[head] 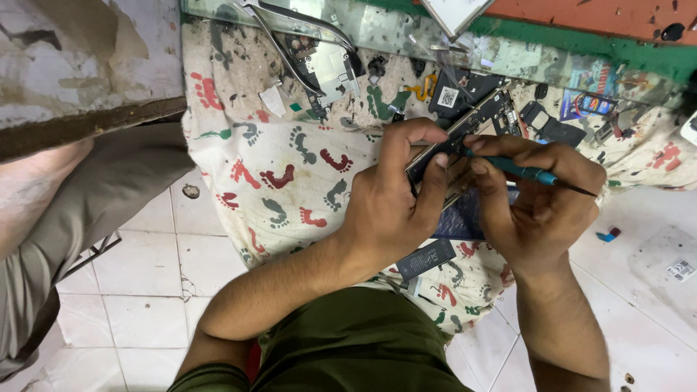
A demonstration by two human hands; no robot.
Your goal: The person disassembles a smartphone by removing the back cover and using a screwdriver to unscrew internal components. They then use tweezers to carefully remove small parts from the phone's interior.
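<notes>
My left hand grips an opened phone body, its bare circuit side up, over a cloth printed with coloured footprints. My right hand holds a thin teal-handled tool like a pen, its working end hidden behind my fingers at the phone's lower part. The tool's dark rear tip sticks out to the right. A flat black battery lies on the cloth just below my left wrist.
Another stripped phone frame with tweezers lies at the cloth's far edge. Small black parts and a coloured packet sit at the right. A small blue and red piece lies on white tiles. Someone's grey-trousered leg is at left.
</notes>
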